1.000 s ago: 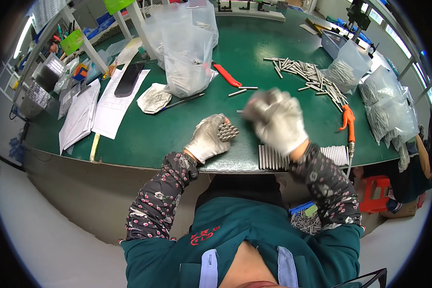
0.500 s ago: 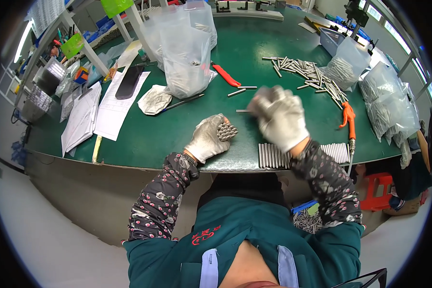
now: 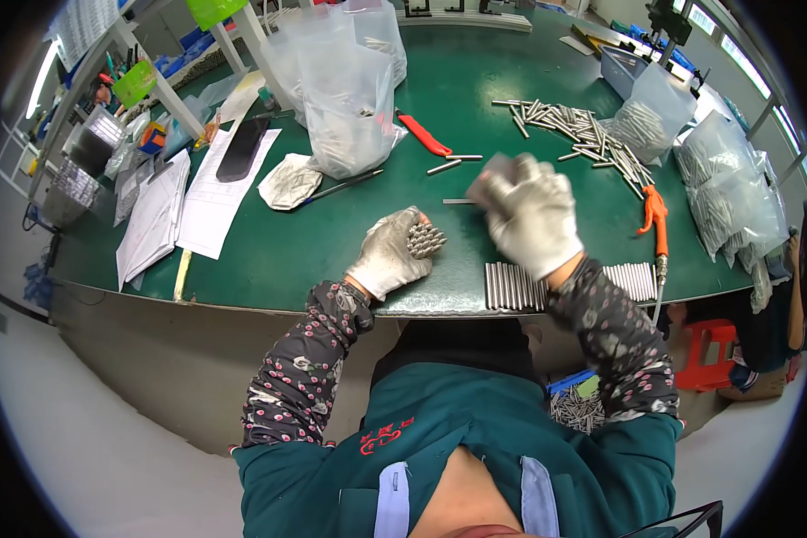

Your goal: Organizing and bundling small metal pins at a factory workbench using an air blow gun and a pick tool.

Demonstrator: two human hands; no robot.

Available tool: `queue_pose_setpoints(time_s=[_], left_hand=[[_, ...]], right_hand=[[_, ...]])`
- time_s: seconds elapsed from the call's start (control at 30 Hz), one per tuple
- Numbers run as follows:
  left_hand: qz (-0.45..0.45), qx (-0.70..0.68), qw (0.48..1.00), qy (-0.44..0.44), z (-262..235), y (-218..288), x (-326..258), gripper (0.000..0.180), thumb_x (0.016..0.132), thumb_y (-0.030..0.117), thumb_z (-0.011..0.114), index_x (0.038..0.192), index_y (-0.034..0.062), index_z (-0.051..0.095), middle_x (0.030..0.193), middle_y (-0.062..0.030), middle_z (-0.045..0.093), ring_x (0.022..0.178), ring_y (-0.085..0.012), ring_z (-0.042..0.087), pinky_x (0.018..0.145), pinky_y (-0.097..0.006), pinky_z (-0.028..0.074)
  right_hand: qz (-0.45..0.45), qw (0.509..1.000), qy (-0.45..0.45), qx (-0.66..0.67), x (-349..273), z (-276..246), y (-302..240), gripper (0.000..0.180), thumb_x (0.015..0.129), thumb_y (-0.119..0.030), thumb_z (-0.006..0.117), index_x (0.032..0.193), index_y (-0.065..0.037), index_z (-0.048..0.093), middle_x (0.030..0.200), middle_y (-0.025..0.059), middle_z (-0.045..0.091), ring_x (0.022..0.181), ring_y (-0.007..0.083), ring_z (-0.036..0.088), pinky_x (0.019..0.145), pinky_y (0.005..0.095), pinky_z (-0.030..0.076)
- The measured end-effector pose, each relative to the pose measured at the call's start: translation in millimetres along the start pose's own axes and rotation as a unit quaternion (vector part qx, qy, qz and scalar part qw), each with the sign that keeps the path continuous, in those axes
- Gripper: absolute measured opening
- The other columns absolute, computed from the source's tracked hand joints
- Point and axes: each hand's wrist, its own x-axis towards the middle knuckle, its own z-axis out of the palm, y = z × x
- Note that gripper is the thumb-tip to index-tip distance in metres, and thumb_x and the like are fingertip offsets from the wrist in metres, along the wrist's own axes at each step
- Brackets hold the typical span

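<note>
My left hand (image 3: 392, 254), in a whitish glove, is closed around a bundle of metal pins (image 3: 427, 240) whose ends face right. My right hand (image 3: 536, 215), also gloved, hovers over the table to the right with its fingers curled. Something dark grey shows at its blurred fingertips; I cannot make out what it is. A single metal pin (image 3: 458, 202) lies just left of those fingers. Below the right hand, a row of metal pins (image 3: 514, 287) lies side by side along the table's front edge, partly hidden by my right forearm.
A loose pile of pins (image 3: 583, 134) lies at the back right, near an orange air gun (image 3: 655, 215). Bags of pins (image 3: 726, 188) stand at the right edge. A red-handled tool (image 3: 424, 134), clear bags (image 3: 345, 108), a phone (image 3: 242, 150) and papers (image 3: 155, 215) are left of centre.
The dark thing at my right fingertips shows more clearly now, and the right hand has shifted slightly right. My left hand keeps its hold on the bundle of pins.
</note>
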Motion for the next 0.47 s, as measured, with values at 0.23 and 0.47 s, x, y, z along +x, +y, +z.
queue_pose_setpoints(time_s=[0.23, 0.47], left_hand=[[0.000, 0.043, 0.999, 0.001, 1, -1, 2, 0.038, 0.058, 0.013, 0.069, 0.091, 0.0053, 0.052, 0.082, -0.0112, 0.060, 0.080, -0.0307, 0.060, 0.073, -0.036, 0.048], [0.021, 0.075, 0.997, 0.009, 0, 0, 1, 0.034, 0.062, 0.008, 0.068, 0.091, 0.0060, 0.051, 0.076, -0.0041, 0.059, 0.070, -0.0164, 0.059, 0.067, -0.029, 0.048]], right_hand=[[-0.055, 0.991, -0.042, 0.114, -3, -2, -8, 0.032, 0.071, -0.024, 0.062, 0.103, -0.018, 0.063, 0.093, 0.0155, 0.054, 0.089, 0.0316, 0.054, 0.078, 0.0416, 0.043], [0.051, 0.985, -0.157, 0.059, -10, 10, 20, 0.047, 0.067, -0.037, 0.068, 0.108, -0.013, 0.063, 0.120, 0.0184, 0.050, 0.115, 0.0318, 0.046, 0.090, 0.0483, 0.039]])
